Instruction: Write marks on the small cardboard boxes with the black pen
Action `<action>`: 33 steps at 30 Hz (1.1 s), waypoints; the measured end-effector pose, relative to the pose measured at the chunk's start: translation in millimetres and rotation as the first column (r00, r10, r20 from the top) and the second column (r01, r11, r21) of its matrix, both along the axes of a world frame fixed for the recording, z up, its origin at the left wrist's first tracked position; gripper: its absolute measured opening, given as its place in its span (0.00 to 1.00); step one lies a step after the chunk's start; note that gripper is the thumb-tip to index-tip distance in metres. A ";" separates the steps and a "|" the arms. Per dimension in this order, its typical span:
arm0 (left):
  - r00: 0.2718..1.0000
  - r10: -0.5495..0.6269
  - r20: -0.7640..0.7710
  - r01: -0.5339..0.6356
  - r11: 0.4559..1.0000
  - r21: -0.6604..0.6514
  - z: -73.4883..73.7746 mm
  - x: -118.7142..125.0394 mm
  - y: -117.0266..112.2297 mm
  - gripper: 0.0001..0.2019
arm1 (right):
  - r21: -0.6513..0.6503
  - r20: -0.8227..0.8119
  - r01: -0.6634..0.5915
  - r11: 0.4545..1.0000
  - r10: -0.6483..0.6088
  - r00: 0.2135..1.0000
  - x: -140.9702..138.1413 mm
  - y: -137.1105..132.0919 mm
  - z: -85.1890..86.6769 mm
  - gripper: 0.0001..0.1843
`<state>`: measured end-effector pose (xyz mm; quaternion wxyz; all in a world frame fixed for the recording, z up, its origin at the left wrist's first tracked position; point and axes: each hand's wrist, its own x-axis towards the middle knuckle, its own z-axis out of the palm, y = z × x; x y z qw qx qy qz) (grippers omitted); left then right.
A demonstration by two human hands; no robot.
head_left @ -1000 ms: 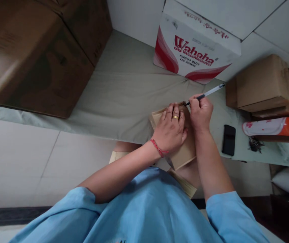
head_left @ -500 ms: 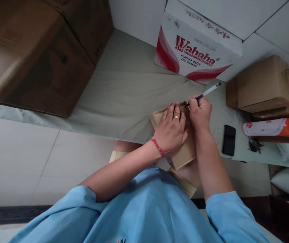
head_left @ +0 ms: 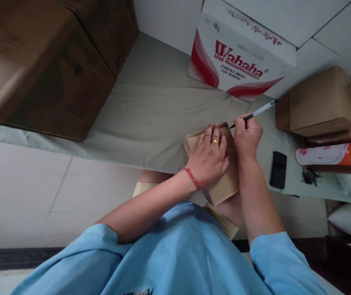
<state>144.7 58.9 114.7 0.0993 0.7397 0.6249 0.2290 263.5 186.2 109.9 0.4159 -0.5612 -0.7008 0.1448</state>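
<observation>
My left hand (head_left: 210, 153) lies flat on top of a small tan cardboard box (head_left: 224, 186), its fingers stretched toward the box's far edge. A gold ring and a red cord bracelet (head_left: 194, 179) are on that hand and wrist. In my right hand (head_left: 249, 137) is a slim pen (head_left: 265, 107) with a dark grip and a pale barrel, pinched between thumb and fingers. The pen's tip points down-left, close to a dark, torn-looking patch (head_left: 224, 125) at the box's far corner. Whether the tip touches the box I cannot tell.
A white and red Wahaha carton (head_left: 239, 61) stands against the wall. Large brown boxes (head_left: 49, 78) fill the left. To the right are stacked cartons (head_left: 319, 102), a black phone (head_left: 278, 170), keys (head_left: 309, 176) and an orange-and-white cylinder (head_left: 331, 154), on the cloth-covered surface (head_left: 150, 119).
My right hand has shifted slightly right with the pen, and the pen tip has moved right from the dark patch. The left hand stays on the box.
</observation>
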 end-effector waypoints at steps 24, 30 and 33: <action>1.000 0.007 -0.013 -0.007 1.000 -0.023 2.4 -0.5 0.1 0.30 | -0.269 0.513 0.336 0.902 -0.161 0.843 148.0 -1.5 -37.4 0.18; 1.000 0.011 -0.016 -0.011 1.000 -0.022 2.5 -0.9 0.4 0.29 | -0.382 0.563 0.293 0.877 -0.030 0.826 187.5 -13.0 -59.2 0.37; 1.000 0.018 -0.024 -0.019 0.999 -0.030 2.7 -1.5 0.3 0.30 | -0.318 0.587 0.378 0.870 -0.132 0.799 208.8 -20.4 -63.6 0.44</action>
